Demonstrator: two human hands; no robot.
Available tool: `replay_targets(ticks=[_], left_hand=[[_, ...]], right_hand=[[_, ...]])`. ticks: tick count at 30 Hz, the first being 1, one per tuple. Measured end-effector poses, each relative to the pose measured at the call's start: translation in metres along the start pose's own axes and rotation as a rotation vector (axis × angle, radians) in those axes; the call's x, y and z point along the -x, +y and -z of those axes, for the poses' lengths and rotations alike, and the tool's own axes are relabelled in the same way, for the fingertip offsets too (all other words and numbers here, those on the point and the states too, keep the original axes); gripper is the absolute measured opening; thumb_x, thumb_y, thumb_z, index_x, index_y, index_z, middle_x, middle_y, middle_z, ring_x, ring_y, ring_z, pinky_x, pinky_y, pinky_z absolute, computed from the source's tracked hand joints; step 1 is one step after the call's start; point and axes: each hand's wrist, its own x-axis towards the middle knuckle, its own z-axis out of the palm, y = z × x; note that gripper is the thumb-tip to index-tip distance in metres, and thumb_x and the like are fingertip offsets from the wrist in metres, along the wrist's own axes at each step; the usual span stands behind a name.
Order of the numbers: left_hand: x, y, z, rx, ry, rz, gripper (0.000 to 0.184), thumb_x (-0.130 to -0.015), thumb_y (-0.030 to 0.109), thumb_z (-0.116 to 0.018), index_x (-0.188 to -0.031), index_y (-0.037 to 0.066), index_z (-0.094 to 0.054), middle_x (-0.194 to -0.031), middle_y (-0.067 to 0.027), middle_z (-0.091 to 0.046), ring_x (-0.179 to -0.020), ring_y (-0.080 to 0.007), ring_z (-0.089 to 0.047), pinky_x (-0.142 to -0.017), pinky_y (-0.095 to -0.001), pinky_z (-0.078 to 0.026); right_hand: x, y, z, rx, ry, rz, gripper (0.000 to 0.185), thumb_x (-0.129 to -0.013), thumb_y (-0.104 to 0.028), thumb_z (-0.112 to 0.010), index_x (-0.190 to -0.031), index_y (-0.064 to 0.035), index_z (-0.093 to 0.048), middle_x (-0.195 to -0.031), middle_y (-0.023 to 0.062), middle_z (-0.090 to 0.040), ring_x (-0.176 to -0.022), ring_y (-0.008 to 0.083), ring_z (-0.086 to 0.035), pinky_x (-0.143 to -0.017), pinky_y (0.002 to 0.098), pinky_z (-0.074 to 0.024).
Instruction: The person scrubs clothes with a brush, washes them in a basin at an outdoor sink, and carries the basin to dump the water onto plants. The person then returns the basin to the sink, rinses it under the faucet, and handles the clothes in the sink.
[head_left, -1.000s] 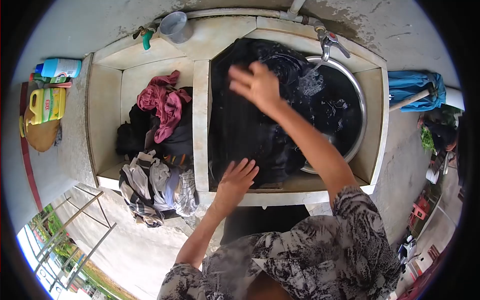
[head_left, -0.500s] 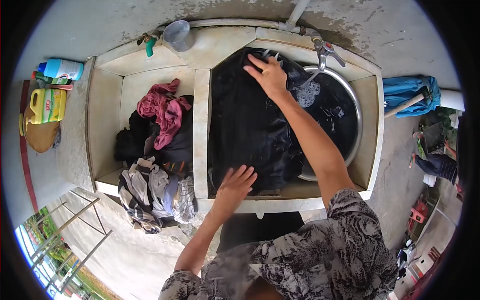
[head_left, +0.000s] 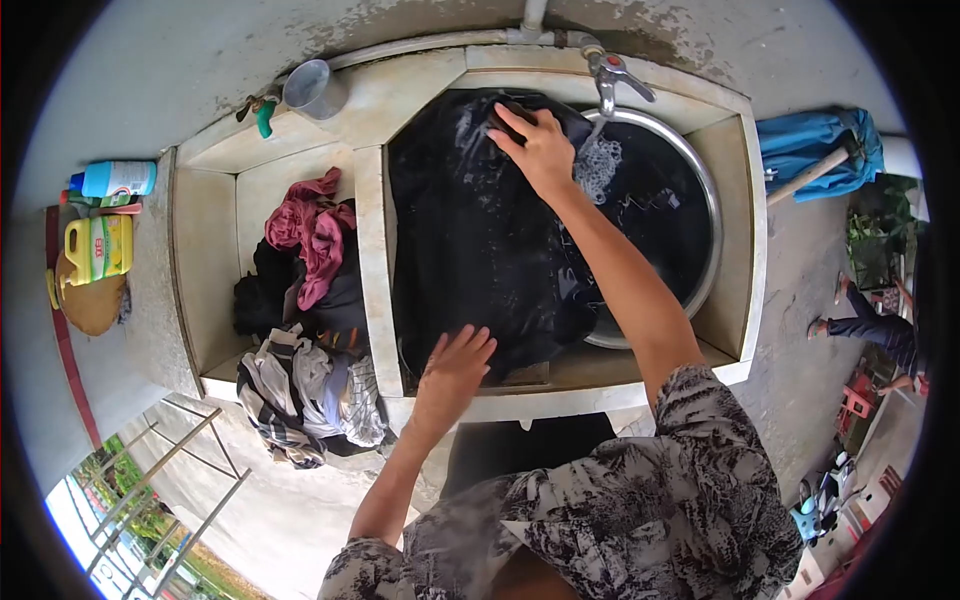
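Observation:
A soaked black garment (head_left: 470, 230) lies spread over the left part of the right-hand sink basin. At its far end my right hand (head_left: 540, 155) grips a dark brush-like block (head_left: 514, 118), mostly covered by the fingers. Whitish suds streak the cloth beside it. My left hand (head_left: 458, 370) rests flat with extended fingers on the near left edge of the garment. Right of the cloth, a round metal basin (head_left: 716, 225) holds dark water with foam, and water runs into it from a lever tap (head_left: 608, 80). Part of the garment hangs over the basin's rim.
The left sink (head_left: 208, 240) holds a maroon cloth (head_left: 315, 235) and dark clothes; light garments (head_left: 310, 390) drape over its front. A plastic cup (head_left: 315, 90) stands near a green tap (head_left: 264, 118). Detergent bottles (head_left: 100, 248) sit left. Another person (head_left: 875, 325) is far right.
My right hand has closed around the block and suds now show on the cloth. My left hand stays flat near the front edge. The view has shifted slightly; the distant person has moved.

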Motion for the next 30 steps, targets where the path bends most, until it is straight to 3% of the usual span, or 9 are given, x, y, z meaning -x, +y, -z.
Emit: replay_targets(ticks=[3,5,8,14,20,23,26,28,30], left_hand=[[-0.027,0.026,0.018,-0.039,-0.182,0.185,0.045,-0.080,0.030,-0.073,-0.117,0.007,-0.064,-0.126,-0.0137,-0.060,-0.122,-0.0260,-0.053,-0.096,-0.0433,-0.039],[-0.061,0.039,0.004,-0.083,-0.011,0.034,0.048,-0.076,0.030,-0.074,-0.117,0.008,-0.063,-0.131,-0.0131,-0.055,-0.127,-0.0279,-0.046,-0.101,-0.0439,-0.036],[-0.120,0.059,-0.017,-0.145,0.108,-0.210,0.047,-0.073,0.023,-0.074,-0.117,0.008,-0.063,-0.145,-0.0117,-0.041,-0.139,-0.0312,-0.030,-0.111,-0.0453,-0.028],[-0.162,0.025,-0.064,-0.286,0.041,-0.122,0.038,-0.075,0.010,-0.067,-0.111,0.002,-0.063,-0.150,-0.0121,-0.032,-0.144,-0.0326,-0.019,-0.117,-0.0460,-0.019],[-0.151,0.019,-0.065,-0.036,0.210,-0.123,0.024,-0.084,-0.003,-0.054,-0.104,0.004,-0.064,-0.119,-0.0160,-0.062,-0.123,-0.0336,-0.050,-0.102,-0.0428,-0.041],[-0.110,0.029,-0.030,0.107,0.214,0.009,0.025,-0.084,-0.005,-0.054,-0.106,0.005,-0.063,-0.116,-0.0164,-0.064,-0.111,-0.0347,-0.058,-0.093,-0.0409,-0.048],[-0.042,0.025,-0.030,0.137,0.214,0.033,0.028,-0.082,-0.006,-0.058,-0.107,0.005,-0.062,-0.115,-0.0174,-0.063,-0.105,-0.0349,-0.061,-0.089,-0.0413,-0.050],[-0.017,0.034,-0.032,0.245,0.165,0.099,0.026,-0.081,-0.006,-0.056,-0.104,0.004,-0.064,-0.109,-0.0164,-0.066,-0.102,-0.0336,-0.062,-0.090,-0.0397,-0.049],[-0.008,0.038,-0.044,0.186,0.212,0.054,0.027,-0.082,-0.007,-0.055,-0.106,0.004,-0.063,-0.111,-0.0149,-0.066,-0.106,-0.0322,-0.061,-0.091,-0.0392,-0.048]], right_hand=[[-0.001,0.017,0.024,-0.344,-0.136,-0.168,0.042,-0.085,-0.039,-0.069,-0.123,-0.0239,-0.065,-0.096,0.0119,-0.060,-0.088,0.0291,-0.060,-0.077,0.0364,-0.0490],[0.025,0.034,0.043,-0.526,-0.062,-0.271,0.043,-0.086,-0.037,-0.069,-0.125,-0.0195,-0.064,-0.093,0.0133,-0.061,-0.088,0.0288,-0.060,-0.078,0.0356,-0.0485],[0.090,0.062,0.067,-0.390,0.086,-0.415,0.042,-0.085,-0.043,-0.067,-0.124,-0.0254,-0.064,-0.098,0.0133,-0.059,-0.091,0.0321,-0.061,-0.078,0.0395,-0.0488],[0.169,0.103,0.076,-0.038,-0.141,-0.452,0.045,-0.088,-0.040,-0.065,-0.131,-0.0321,-0.056,-0.106,0.0132,-0.054,-0.102,0.0342,-0.056,-0.082,0.0439,-0.0472],[0.170,0.134,0.023,0.289,-0.336,-0.217,0.038,-0.091,-0.030,-0.060,-0.129,-0.0235,-0.057,-0.118,0.0155,-0.057,-0.109,0.0347,-0.054,-0.088,0.0438,-0.0452],[0.136,0.070,0.065,-0.408,-0.082,-0.540,0.046,-0.092,-0.044,-0.056,-0.129,-0.0159,-0.058,-0.122,0.0233,-0.054,-0.104,0.0402,-0.057,-0.090,0.0427,-0.0448],[0.158,-0.018,0.125,-0.585,-0.273,-0.067,0.047,-0.086,-0.039,-0.067,-0.129,-0.0236,-0.060,-0.115,0.0156,-0.058,-0.102,0.0333,-0.059,-0.085,0.0384,-0.0487],[0.167,-0.040,0.125,-0.267,-0.352,0.340,0.045,-0.082,-0.042,-0.069,-0.125,-0.0293,-0.064,-0.101,0.0119,-0.058,-0.090,0.0307,-0.060,-0.077,0.0408,-0.0500],[0.123,-0.026,0.085,-0.123,-0.233,0.213,0.045,-0.083,-0.047,-0.066,-0.125,-0.0301,-0.063,-0.100,0.0123,-0.058,-0.089,0.0315,-0.061,-0.075,0.0412,-0.0497]])
